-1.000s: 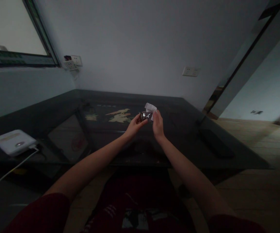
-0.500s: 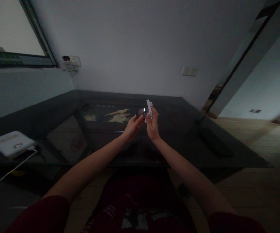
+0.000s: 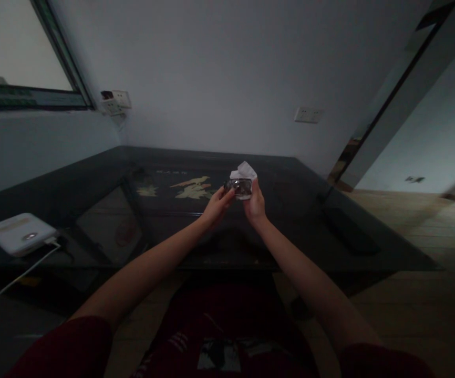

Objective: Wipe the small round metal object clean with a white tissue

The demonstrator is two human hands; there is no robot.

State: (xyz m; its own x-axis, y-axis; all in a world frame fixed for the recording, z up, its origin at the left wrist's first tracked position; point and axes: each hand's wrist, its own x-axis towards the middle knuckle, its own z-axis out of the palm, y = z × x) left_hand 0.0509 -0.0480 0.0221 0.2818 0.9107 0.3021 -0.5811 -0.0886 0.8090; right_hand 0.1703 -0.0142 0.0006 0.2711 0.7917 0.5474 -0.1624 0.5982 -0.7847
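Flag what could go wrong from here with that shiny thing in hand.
1. The left hand seems to grip the small shiny object near one end, above the dark tabletop; a slip could drop it there.
2. The crumpled white tissue at the right hand might tear or catch.
3. A white cable runs from the white box; a wide left elbow swing could snag it.

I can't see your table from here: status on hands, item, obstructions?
Left hand gripping shiny object. Right hand holding white tissue behind it. Nothing visibly blocking either hand.
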